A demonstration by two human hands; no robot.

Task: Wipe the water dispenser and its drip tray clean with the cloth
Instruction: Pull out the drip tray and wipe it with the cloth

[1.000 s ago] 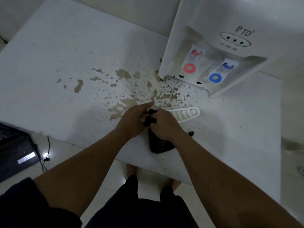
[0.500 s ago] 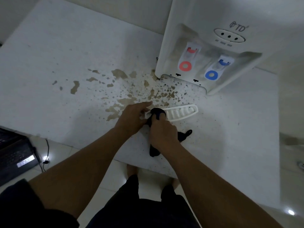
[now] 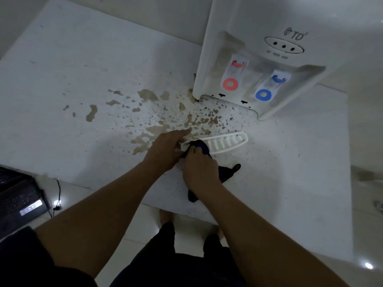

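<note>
1. We see a white worktop (image 3: 62,65) with a white water dispenser (image 3: 259,21) standing at its far right, against the wall.
2. The dispenser's recess holds a red tap (image 3: 235,74) on the left and a blue tap (image 3: 269,85) on the right, each with a coloured ring below it; an oval panel with three dark dots sits above them.
3. The white slotted drip tray (image 3: 226,142) lies out of the dispenser, flat on the worktop, in front of the machine and apart from it.
4. Our left hand (image 3: 165,150) rests on the left end of the tray; the forefinger points out straight over the worktop, and the other fingers are hidden, so we cannot tell whether they hold the tray's end.
5. Our right hand (image 3: 200,168) is curled round a dark cloth (image 3: 200,145) and presses its bunched end onto the left part of the tray, just beside the left hand.
6. The rest of the cloth trails out under the right hand, towards the near edge of the worktop.
7. Brown stains (image 3: 149,112) spread over the worktop from the foot of the dispenser to the left, thickest just beyond the tray.
8. A dark device with a small lit display (image 3: 20,204) sits on the tiled floor at the lower left, with a cable beside it.
</note>
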